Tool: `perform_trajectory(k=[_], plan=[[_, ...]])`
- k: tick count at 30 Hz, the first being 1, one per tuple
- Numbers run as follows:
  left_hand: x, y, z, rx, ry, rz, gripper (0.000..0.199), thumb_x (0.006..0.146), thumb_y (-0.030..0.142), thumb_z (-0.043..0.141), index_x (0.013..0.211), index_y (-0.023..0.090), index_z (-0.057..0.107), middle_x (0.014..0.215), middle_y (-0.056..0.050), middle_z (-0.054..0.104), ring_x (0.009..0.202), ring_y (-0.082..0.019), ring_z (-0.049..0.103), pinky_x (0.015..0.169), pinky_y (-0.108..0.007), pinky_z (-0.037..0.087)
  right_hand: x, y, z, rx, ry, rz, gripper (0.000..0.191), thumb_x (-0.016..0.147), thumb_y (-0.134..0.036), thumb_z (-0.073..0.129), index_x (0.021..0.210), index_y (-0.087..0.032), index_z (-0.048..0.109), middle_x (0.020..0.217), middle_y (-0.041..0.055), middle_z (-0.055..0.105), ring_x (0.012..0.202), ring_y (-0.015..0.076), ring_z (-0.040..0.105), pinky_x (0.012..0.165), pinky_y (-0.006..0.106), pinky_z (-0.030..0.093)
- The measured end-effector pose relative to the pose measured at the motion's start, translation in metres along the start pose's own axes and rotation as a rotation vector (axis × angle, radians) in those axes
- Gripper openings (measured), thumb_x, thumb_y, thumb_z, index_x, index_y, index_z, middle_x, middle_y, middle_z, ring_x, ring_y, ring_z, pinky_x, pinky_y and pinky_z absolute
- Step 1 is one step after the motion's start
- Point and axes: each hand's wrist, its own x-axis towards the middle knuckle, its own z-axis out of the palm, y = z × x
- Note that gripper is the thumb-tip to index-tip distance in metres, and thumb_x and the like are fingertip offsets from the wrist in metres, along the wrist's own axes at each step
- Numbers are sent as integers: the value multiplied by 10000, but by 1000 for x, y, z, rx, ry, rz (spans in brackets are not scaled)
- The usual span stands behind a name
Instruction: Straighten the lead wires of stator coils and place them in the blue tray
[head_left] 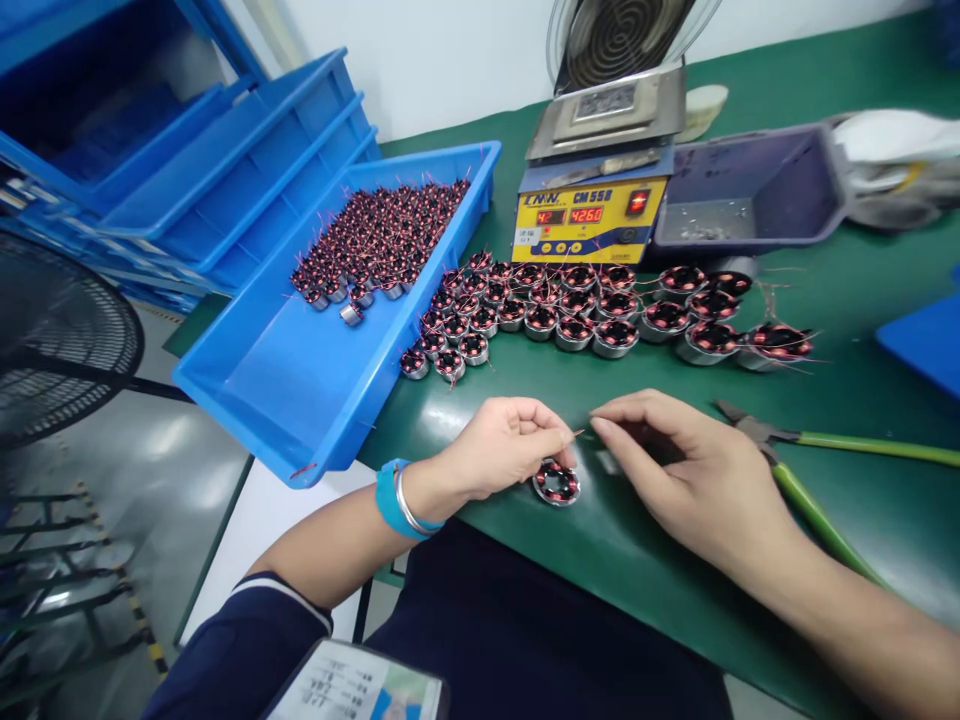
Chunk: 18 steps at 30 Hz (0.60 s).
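Observation:
A small motor stator [556, 497] with copper windings and a metal rim lies on the green table, just below my left fingertips. My left hand [510, 448] pinches a thin copper wire [578, 433], whose end sticks out past the thumb toward the right. Facing it, my right hand [694, 475] has thumb and forefinger brought together close to the wire's tip. Whether anything is between those right fingertips is too small to tell. To the right of that hand lie cutting pliers [784, 438] with green handles, partly covered by my right wrist.
Several rows of stators [574, 335] stand behind my hands. A blue tray [289, 365] at left holds many more. Farther back are a yellow CM 558 soldering unit [589, 240] and a dark purple bin [750, 240]. Stacked blue crates [247, 160] and a black fan [60, 340] stand left.

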Motion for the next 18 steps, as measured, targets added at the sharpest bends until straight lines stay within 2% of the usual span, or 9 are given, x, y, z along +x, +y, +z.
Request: perform_trajectory(k=[2,6,13,18], plan=[[0,1,1,-3,13,-9,202,813,1,607,646,114,590,534,23,640,339,-4,365,383,-140,247,-3,0,1,-38,42,-44,154,922,-308,579,834,-237,684,807,47,730,705,189,680,698,317,571],[-1,2,1,2,8,-17,214,826,10,602,639,113,582,531,19,638,334,-3,367,377,-136,243,-8,-3,4,-31,4,-140,164,928,-252,575,849,-238,718,857,52,757,729,189,716,721,314,591],[0,0,1,8,8,1,181,812,53,607,646,121,578,543,17,641,341,-5,352,384,-144,239,-11,-4,4,-32,1,-110,179,932,-281,568,885,-254,739,877,60,764,745,212,728,727,331,612],[0,2,1,2,-13,-7,212,813,14,587,633,124,569,525,21,638,326,-3,355,373,-137,232,-10,-5,4,-29,-5,-141,220,952,-283,544,855,-268,740,887,61,757,754,209,727,748,327,608]])
